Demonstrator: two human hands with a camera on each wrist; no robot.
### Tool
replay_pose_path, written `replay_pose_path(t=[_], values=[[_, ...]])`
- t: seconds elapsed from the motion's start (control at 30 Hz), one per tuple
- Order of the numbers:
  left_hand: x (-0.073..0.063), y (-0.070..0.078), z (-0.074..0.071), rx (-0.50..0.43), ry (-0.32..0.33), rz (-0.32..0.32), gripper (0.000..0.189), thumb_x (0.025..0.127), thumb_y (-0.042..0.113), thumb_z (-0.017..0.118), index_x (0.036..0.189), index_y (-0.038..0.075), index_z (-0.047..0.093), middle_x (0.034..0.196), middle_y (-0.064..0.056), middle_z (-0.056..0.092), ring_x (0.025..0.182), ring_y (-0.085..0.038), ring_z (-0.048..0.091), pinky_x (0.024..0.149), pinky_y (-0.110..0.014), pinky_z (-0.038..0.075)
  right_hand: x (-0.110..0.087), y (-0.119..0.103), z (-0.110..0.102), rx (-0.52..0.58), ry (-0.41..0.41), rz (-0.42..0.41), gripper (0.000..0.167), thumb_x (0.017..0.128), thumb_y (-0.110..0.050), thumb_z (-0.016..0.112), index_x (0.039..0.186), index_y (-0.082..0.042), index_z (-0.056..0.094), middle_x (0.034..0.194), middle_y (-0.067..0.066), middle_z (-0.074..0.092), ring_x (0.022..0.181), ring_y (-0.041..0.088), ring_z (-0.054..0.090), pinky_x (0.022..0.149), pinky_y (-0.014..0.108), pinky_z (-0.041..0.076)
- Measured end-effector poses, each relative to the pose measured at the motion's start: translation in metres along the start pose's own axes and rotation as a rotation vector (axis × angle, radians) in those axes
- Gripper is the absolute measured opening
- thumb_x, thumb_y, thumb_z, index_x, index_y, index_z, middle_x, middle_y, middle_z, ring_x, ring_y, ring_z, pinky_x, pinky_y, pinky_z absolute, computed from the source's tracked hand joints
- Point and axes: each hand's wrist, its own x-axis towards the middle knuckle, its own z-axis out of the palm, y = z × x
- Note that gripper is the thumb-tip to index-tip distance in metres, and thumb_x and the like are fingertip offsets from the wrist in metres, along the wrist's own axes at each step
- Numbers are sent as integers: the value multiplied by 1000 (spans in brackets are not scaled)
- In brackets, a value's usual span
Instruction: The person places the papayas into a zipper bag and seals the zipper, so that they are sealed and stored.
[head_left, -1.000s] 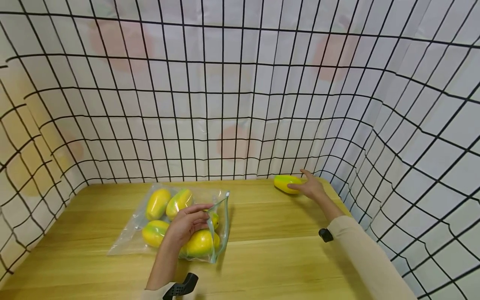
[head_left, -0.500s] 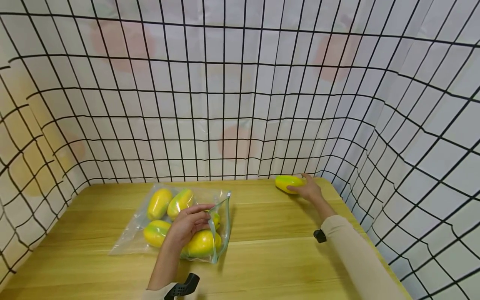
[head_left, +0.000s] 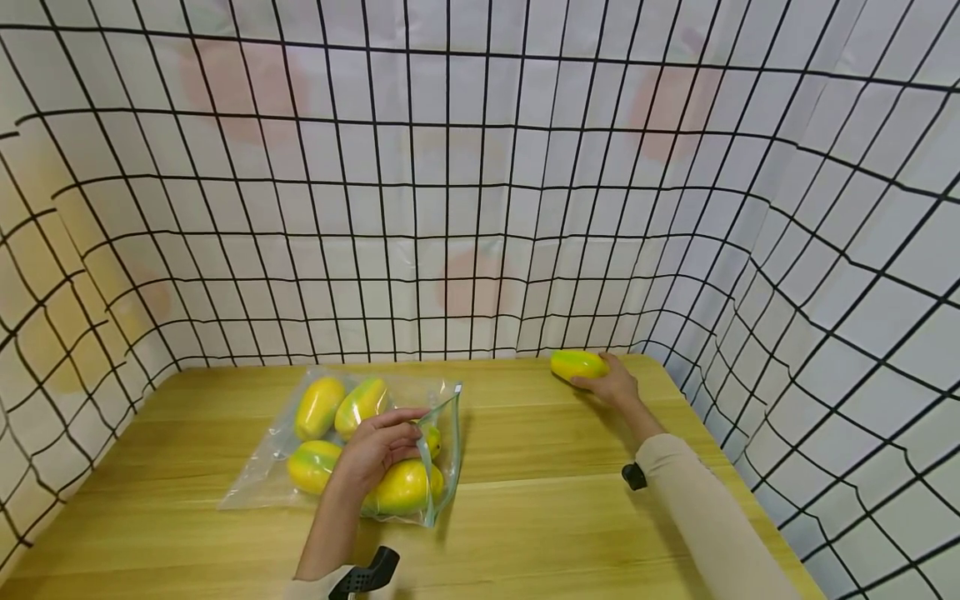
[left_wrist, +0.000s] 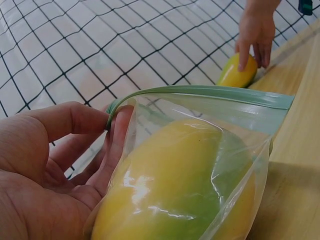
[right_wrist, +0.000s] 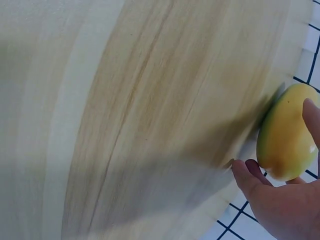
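A clear zip bag (head_left: 251, 483) with a green seal strip lies on the left of the table, with several yellow-green mangoes in it. My left hand (head_left: 372, 446) pinches the bag's rim near its mouth, which faces right. Up close in the left wrist view, the green strip (left_wrist: 215, 92) arches over one large mango (left_wrist: 165, 175) behind the film. At the table's far right, my right hand (head_left: 619, 385) grips the right end of a loose mango (head_left: 576, 364). That mango (right_wrist: 287, 132) appears between thumb and fingers at the right of the right wrist view.
The wooden table (head_left: 525, 517) ends at a black wire mesh (head_left: 465, 208) along the back and both sides. White cloth with faint coloured prints hangs behind it. Table surface lies between the bag and the loose mango.
My right hand has moved a little left and its fingers have closed in round the end of the loose mango. The left hand keeps its hold on the bag.
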Motion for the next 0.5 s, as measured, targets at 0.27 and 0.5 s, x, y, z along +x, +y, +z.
replay_pose_path(t=[0.27, 0.5], values=[[0, -1, 1, 6, 11, -6, 34, 97, 0, 59, 130, -7, 64, 90, -2, 68, 73, -10, 66, 75, -26, 62, -2, 2, 4, 45, 50, 20, 82, 91, -36, 74, 154, -2, 34, 155, 30, 36, 140, 52, 31, 119, 63, 26], [-1, 0, 1, 8, 12, -3, 36, 97, -1, 59, 132, -9, 62, 92, -3, 68, 74, -11, 67, 75, -26, 62, -4, 1, 5, 69, 74, 25, 81, 91, -36, 74, 153, -1, 35, 155, 29, 38, 139, 50, 32, 118, 61, 27]])
